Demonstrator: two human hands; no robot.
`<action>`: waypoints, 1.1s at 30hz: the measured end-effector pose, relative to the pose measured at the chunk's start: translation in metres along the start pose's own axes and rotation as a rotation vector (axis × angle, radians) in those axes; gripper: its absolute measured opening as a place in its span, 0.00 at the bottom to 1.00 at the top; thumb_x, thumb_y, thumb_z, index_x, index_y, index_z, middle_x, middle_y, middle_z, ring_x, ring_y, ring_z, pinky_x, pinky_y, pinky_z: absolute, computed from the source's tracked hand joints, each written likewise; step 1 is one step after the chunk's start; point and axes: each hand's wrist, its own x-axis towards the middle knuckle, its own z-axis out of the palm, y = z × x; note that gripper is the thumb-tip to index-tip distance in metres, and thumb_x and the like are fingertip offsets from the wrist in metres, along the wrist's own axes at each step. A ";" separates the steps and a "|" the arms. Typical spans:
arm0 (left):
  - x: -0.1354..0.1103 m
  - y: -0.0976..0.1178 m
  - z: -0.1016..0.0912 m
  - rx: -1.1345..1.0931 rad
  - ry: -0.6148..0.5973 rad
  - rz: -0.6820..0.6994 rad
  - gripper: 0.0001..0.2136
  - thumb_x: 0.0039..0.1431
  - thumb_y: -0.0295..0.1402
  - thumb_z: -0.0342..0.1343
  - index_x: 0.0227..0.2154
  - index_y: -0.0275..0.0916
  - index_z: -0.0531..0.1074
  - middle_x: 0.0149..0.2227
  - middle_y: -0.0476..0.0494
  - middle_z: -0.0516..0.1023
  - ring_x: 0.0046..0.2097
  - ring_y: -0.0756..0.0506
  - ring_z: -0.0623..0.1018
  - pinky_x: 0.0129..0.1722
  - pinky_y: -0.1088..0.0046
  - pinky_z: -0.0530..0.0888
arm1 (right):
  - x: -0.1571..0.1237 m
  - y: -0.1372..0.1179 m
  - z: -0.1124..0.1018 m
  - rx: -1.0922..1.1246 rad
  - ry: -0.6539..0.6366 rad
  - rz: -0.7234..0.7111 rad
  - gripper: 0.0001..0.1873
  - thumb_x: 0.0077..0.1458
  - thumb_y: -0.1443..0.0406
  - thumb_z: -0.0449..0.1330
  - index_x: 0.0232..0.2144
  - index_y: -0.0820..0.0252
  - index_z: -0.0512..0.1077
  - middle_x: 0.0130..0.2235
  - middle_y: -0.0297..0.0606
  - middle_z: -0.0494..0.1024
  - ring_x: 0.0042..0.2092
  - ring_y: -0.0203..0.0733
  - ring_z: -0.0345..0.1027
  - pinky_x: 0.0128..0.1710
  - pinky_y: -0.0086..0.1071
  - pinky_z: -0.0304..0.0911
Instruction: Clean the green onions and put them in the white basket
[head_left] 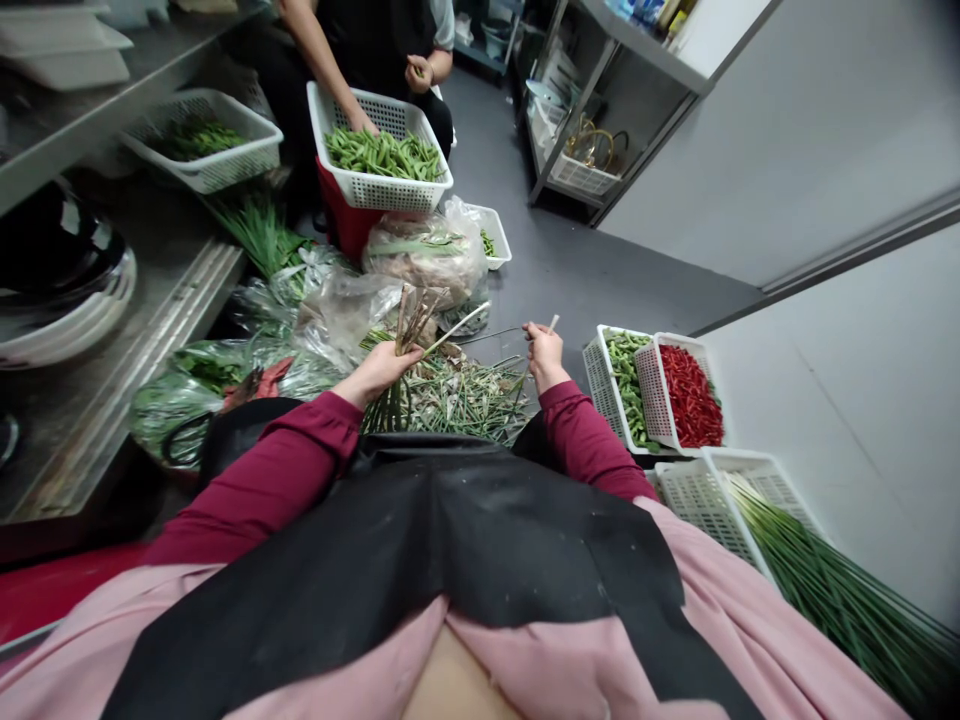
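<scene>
1. The left hand (384, 371) is gripping a bundle of thin green stalks with dry brown ends (411, 325), fingers wrapped around it, above the heap of loose green-and-straw trimmings (469, 398).
2. The right hand (545, 353) is pinching a slender stalk with a pale end (554, 322), fingertips closed, near the heap's right edge.
3. A white, perforated plastic basket (658, 398) is holding red chillies (691, 398), standing right of the heap.
</scene>
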 end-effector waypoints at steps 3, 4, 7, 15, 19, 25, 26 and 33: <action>0.001 -0.001 0.001 -0.015 0.020 -0.019 0.25 0.37 0.54 0.64 0.28 0.34 0.77 0.31 0.40 0.80 0.37 0.40 0.75 0.42 0.63 0.69 | 0.002 0.012 -0.011 -0.258 -0.182 0.009 0.24 0.56 0.52 0.54 0.25 0.66 0.76 0.18 0.34 0.69 0.18 0.30 0.53 0.22 0.27 0.54; 0.002 -0.001 0.002 -0.020 0.022 -0.027 0.25 0.37 0.53 0.64 0.28 0.34 0.77 0.32 0.40 0.80 0.37 0.40 0.75 0.43 0.63 0.69 | -0.001 0.015 -0.010 -0.393 -0.289 -0.026 0.24 0.57 0.52 0.54 0.24 0.66 0.76 0.19 0.36 0.71 0.20 0.32 0.59 0.25 0.28 0.57; 0.003 -0.002 0.006 -0.048 0.024 -0.048 0.24 0.36 0.52 0.64 0.28 0.33 0.77 0.32 0.40 0.80 0.37 0.41 0.75 0.44 0.63 0.68 | -0.018 0.023 -0.001 -0.762 -0.452 -0.213 0.14 0.51 0.62 0.63 0.38 0.63 0.79 0.30 0.41 0.79 0.33 0.41 0.72 0.37 0.30 0.62; 0.003 -0.003 0.010 -0.094 -0.026 -0.094 0.20 0.38 0.46 0.65 0.29 0.33 0.78 0.30 0.42 0.79 0.35 0.43 0.75 0.43 0.64 0.68 | -0.036 0.003 0.014 -0.330 -0.431 -0.181 0.15 0.54 0.59 0.58 0.30 0.68 0.76 0.22 0.38 0.74 0.27 0.37 0.68 0.33 0.29 0.63; 0.002 -0.001 0.014 -0.119 -0.067 -0.089 0.18 0.38 0.45 0.66 0.28 0.34 0.78 0.30 0.43 0.79 0.35 0.44 0.75 0.43 0.65 0.67 | -0.043 -0.007 0.016 -0.015 -0.496 -0.085 0.16 0.46 0.71 0.59 0.40 0.66 0.75 0.27 0.35 0.77 0.28 0.32 0.67 0.29 0.24 0.59; 0.002 0.001 0.017 -0.173 -0.082 -0.118 0.16 0.39 0.42 0.66 0.27 0.34 0.77 0.28 0.45 0.78 0.33 0.46 0.73 0.41 0.67 0.67 | -0.049 -0.012 0.012 0.132 -0.541 0.122 0.35 0.38 0.76 0.61 0.53 0.63 0.66 0.34 0.38 0.79 0.23 0.27 0.58 0.19 0.21 0.48; 0.001 0.002 0.018 -0.182 -0.088 -0.127 0.15 0.39 0.41 0.66 0.27 0.34 0.77 0.28 0.45 0.78 0.33 0.46 0.73 0.41 0.67 0.66 | -0.051 -0.014 0.012 0.152 -0.570 0.146 0.32 0.38 0.75 0.61 0.51 0.64 0.67 0.35 0.38 0.79 0.21 0.26 0.55 0.18 0.21 0.46; -0.012 0.004 0.040 -0.256 -0.263 -0.177 0.14 0.40 0.40 0.68 0.26 0.33 0.77 0.27 0.45 0.78 0.31 0.48 0.72 0.37 0.69 0.67 | -0.069 -0.020 0.023 0.189 -0.758 0.093 0.25 0.47 0.52 0.65 0.43 0.61 0.74 0.25 0.30 0.71 0.17 0.24 0.39 0.16 0.25 0.36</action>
